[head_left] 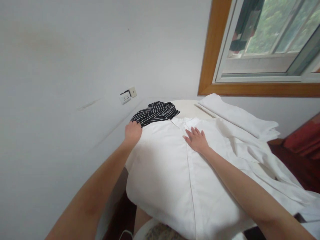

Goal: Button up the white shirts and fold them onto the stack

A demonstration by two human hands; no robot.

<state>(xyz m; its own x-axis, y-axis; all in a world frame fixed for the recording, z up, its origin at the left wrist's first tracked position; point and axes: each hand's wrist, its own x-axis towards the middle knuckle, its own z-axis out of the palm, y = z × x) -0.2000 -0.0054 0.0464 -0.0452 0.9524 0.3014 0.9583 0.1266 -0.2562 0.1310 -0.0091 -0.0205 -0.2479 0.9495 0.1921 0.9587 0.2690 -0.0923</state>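
A white shirt (165, 166) lies spread over a round-edged table (191, 105), its front placket running toward me and its lower edge hanging over the near side. My left hand (133, 131) is closed on the shirt's left edge, its fingers curled over and partly hidden. With fingers spread, my right hand (196, 140) rests flat on the shirt beside the placket, close to the collar. A sleeve and loose folds trail off to the right. Just beyond my left hand is a crumpled black-and-white striped cloth (157, 111).
A folded white garment (237, 115) lies at the table's back right. The wall on the left carries a power socket (125, 97). At the upper right is a wood-framed window (207, 76). Red fabric (305, 138) hangs at the far right.
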